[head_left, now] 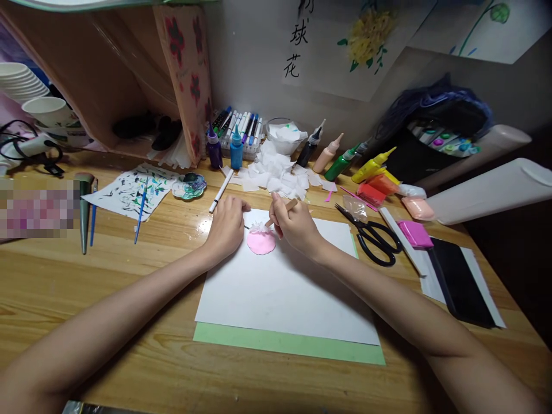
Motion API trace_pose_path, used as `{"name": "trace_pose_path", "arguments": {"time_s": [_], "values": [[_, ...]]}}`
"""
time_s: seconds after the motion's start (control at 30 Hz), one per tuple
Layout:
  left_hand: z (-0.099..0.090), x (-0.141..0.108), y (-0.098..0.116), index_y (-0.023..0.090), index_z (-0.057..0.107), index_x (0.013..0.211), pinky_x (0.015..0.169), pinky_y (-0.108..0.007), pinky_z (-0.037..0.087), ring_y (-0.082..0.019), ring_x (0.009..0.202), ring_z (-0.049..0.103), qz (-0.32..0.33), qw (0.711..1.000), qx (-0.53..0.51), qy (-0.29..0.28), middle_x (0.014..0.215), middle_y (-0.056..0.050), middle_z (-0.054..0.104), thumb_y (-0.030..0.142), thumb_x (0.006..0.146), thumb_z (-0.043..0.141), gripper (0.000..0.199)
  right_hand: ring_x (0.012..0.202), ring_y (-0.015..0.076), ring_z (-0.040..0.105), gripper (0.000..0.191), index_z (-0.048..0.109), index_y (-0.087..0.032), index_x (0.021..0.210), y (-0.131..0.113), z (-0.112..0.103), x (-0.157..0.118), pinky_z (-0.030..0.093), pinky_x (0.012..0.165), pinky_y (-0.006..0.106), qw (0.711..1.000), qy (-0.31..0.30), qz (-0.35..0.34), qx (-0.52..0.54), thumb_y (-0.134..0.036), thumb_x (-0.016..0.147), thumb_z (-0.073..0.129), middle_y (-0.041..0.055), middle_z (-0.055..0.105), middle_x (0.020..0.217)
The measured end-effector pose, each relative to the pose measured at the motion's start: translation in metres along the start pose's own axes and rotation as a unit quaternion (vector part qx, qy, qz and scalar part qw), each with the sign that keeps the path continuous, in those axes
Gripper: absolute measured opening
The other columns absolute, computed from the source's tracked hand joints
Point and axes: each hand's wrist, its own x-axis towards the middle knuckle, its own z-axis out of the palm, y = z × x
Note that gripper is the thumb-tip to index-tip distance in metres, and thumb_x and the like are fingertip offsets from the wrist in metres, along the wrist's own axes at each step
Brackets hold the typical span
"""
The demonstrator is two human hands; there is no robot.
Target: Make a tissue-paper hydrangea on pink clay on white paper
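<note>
A flat pink round piece lies on a white sheet of paper. White ruffled tissue stands along its upper edge. My right hand is closed around a thin brown stick, whose lower end meets the tissue. At the left edge of the paper, my left hand rests beside the pink piece with its fingers bent; whether they hold anything is hidden. A thin dark line shows between that hand and the tissue.
Behind the paper are a pile of white tissue squares, paint bottles and a marker. Black scissors, a pink clay pack and a black phone lie right. Brushes and a painted sheet lie left.
</note>
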Motion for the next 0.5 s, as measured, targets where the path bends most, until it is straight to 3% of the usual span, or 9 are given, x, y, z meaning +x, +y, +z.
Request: {"name": "trace_pose_path", "arguments": {"time_s": [0.17,0.3,0.4,0.5], "values": [[0.0,0.0,0.0,0.018,0.051,0.096,0.084,-0.04,0.04,-0.026,0.095,0.046,0.001,1.0,-0.006,0.002,0.099,-0.011,0.054,0.003,0.08,0.035,0.027,0.035,0.0085,0.047,0.062,0.044,-0.019,0.042,-0.009,-0.013,0.009,0.038,0.047,0.022,0.999,-0.05,-0.015,-0.004,-0.052,0.094,0.034,-0.0028,0.042,0.032],[-0.001,-0.001,0.0,0.019,0.05,0.094,0.083,-0.04,0.04,-0.025,0.094,0.047,0.0,1.0,-0.005,0.005,0.098,-0.01,0.054,0.001,0.079,0.035,0.028,0.039,0.0089,0.048,0.051,0.049,-0.019,0.056,-0.003,-0.04,0.015,0.038,0.045,0.022,0.994,0.074,-0.066,0.047,-0.051,0.093,0.038,-0.0029,0.051,0.044],[-0.001,-0.002,0.001,0.019,0.05,0.094,0.082,-0.039,0.041,-0.024,0.095,0.047,-0.004,1.0,-0.014,0.004,0.098,-0.009,0.054,0.001,0.08,0.036,0.027,0.065,0.0147,0.061,0.025,0.056,-0.019,0.074,0.017,-0.051,0.025,0.046,0.061,0.026,0.982,0.12,-0.13,-0.065,-0.039,0.089,0.054,0.0025,0.065,0.071],[-0.003,-0.002,0.002,0.018,0.05,0.095,0.083,-0.039,0.041,-0.024,0.095,0.047,-0.01,1.0,-0.02,-0.001,0.099,-0.01,0.055,0.002,0.081,0.035,0.026,0.089,0.0228,0.063,0.009,0.055,-0.019,0.087,0.045,-0.048,0.038,0.048,0.077,0.034,0.959,0.071,-0.205,-0.184,-0.025,0.083,0.06,0.0095,0.068,0.095]]}}
